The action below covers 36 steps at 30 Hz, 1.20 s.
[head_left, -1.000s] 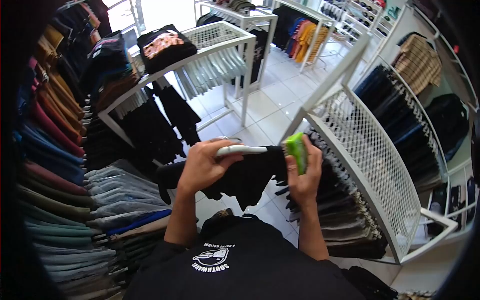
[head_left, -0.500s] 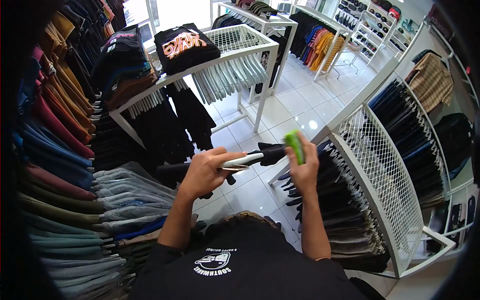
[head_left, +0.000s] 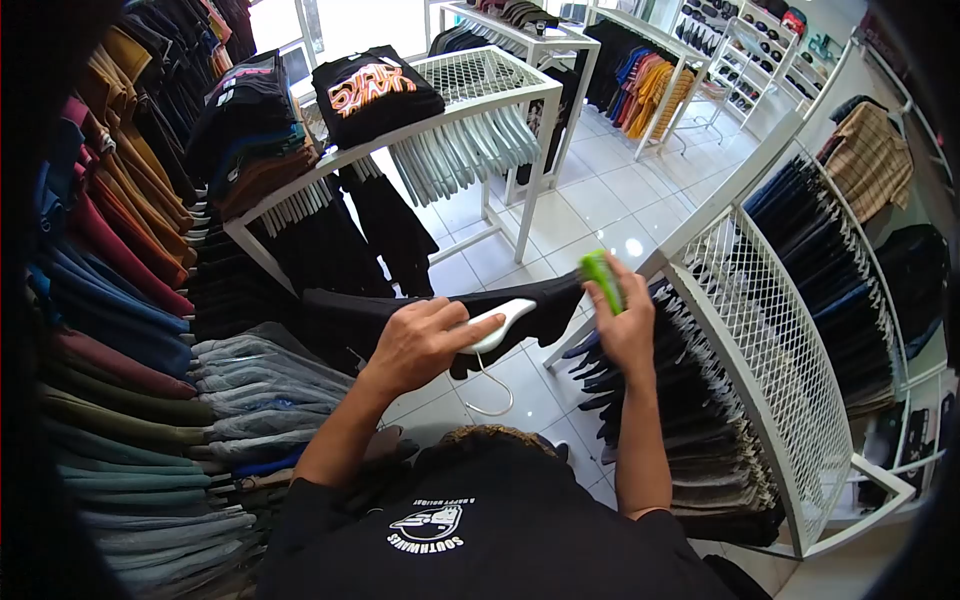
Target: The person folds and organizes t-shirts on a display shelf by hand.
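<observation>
My left hand (head_left: 422, 345) is closed around a white clothes hanger (head_left: 512, 322), its thumb lying along the top of the shoulder piece. The hanger's metal hook points down toward my body. Beyond that hand a black garment (head_left: 340, 318) stretches sideways, overlapping the hanger and reaching close to my right hand. In my right hand (head_left: 628, 325) is a bright green brush (head_left: 600, 280), held upright between thumb and fingers near the garment's right end. The brush's working face is partly turned away.
Close on my left hang packed clothes (head_left: 260, 370), some in clear plastic. Ahead stands a white rack (head_left: 540, 150) with folded shirts (head_left: 375, 95) and bare hangers. To my right is a mesh-topped rack (head_left: 770, 340) full of dark trousers. White floor tiles show between the racks.
The hanger has rotated, so its hook now hangs down toward me, and the black garment has come up and spread wider. My right hand has shifted slightly right with the brush.
</observation>
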Tool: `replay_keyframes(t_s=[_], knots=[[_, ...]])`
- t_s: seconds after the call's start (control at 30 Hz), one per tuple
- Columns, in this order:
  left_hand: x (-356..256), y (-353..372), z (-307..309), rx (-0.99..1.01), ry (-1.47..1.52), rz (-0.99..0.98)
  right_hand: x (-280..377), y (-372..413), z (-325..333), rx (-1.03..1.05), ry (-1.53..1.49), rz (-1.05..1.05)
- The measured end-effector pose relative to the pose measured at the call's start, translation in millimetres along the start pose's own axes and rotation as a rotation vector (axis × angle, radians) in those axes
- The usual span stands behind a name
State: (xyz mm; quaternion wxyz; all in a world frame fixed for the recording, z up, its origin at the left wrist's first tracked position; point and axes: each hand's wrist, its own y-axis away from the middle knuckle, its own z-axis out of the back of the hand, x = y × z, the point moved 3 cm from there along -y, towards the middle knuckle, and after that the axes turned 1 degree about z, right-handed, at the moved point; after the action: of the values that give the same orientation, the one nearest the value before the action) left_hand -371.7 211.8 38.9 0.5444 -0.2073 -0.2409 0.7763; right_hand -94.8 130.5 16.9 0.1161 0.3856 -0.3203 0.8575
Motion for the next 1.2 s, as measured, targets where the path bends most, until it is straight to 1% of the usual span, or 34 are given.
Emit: replay_keyframes(t_s=[0.03, 0.07, 0.1, 0.13, 0.2, 0.27, 0.33, 0.37, 0.4, 0.43, 0.5, 0.57, 0.63, 0.67, 0.7, 0.77, 0.83, 0.87, 0.9, 0.97, 1.0, 1.03, 1.07, 1.1, 1.2], knots=[[-2, -1, -5, -0.009, -0.035, -0.051, 22, 0, -4, 0.048, -0.031, 0.099], [-4, -3, -7, -0.002, -0.051, -0.096, 42, 3, -9, 0.1, -0.018, 0.154], [-6, -5, -8, 0.006, -0.067, -0.144, 54, 6, -12, 0.149, -0.004, 0.207], [-6, -6, -8, 0.002, -0.069, -0.152, 51, 5, -12, 0.14, -0.002, 0.21], [-5, -5, -4, -0.012, -0.127, -0.206, 27, 3, -20, 0.113, 0.085, 0.164], [0, 1, -4, -0.025, -0.129, -0.221, -28, -5, -12, -0.002, 0.165, 0.075], [1, 9, -12, -0.039, -0.127, -0.2, -97, -8, -7, -0.014, 0.361, -0.162], [1, 12, -15, -0.041, -0.13, -0.205, -96, -8, -6, -0.019, 0.359, -0.16], [2, 13, -18, -0.022, -0.138, -0.205, -91, -10, -1, -0.07, 0.319, -0.149], [3, 14, -21, -0.001, -0.144, -0.199, -71, -14, 8, -0.114, 0.281, -0.138], [3, 11, -25, 0.005, -0.146, -0.207, -24, -15, 7, -0.08, 0.228, -0.139], [0, 4, -25, 0.005, -0.141, -0.227, 19, -10, -5, 0.09, 0.018, 0.155], [-3, 0, -24, -0.005, -0.15, -0.238, 36, -1, -18, 0.229, -0.029, 0.171], [-3, -1, -22, -0.013, -0.155, -0.243, 30, 0, -20, 0.225, 0.016, 0.226], [-3, 0, -20, -0.021, -0.158, -0.249, 19, -2, -18, 0.178, 0.058, 0.178], [-3, 4, -18, -0.019, -0.176, -0.262, -31, -12, -10, 0.017, 0.175, 0.158], [-4, 8, -19, -0.039, -0.152, -0.295, -68, -14, 3, -0.026, 0.437, -0.112], [-6, 11, -20, -0.021, -0.169, -0.283, -75, -12, 12, -0.068, 0.485, -0.11], [-6, 11, -21, -0.02, -0.167, -0.285, -63, -10, 16, -0.069, 0.486, -0.112], [-6, 12, -22, -0.039, -0.19, -0.288, -17, -6, 22, -0.148, 0.24, -0.059], [-7, 11, -23, -0.033, -0.186, -0.293, 9, -2, 19, -0.113, 0.173, 0.026], [-8, 10, -23, -0.028, -0.179, -0.299, 27, 2, 13, -0.02, 0.137, 0.11], [-10, 7, -23, -0.027, -0.17, -0.315, 43, 8, 5, 0.078, 0.098, 0.134], [-11, 4, -21, -0.028, -0.162, -0.334, 52, 12, -1, 0.172, 0.059, 0.161], [-10, 5, -13, -0.036, -0.181, -0.337, 15, 5, -6, 0.134, 0.139, 0.14]])
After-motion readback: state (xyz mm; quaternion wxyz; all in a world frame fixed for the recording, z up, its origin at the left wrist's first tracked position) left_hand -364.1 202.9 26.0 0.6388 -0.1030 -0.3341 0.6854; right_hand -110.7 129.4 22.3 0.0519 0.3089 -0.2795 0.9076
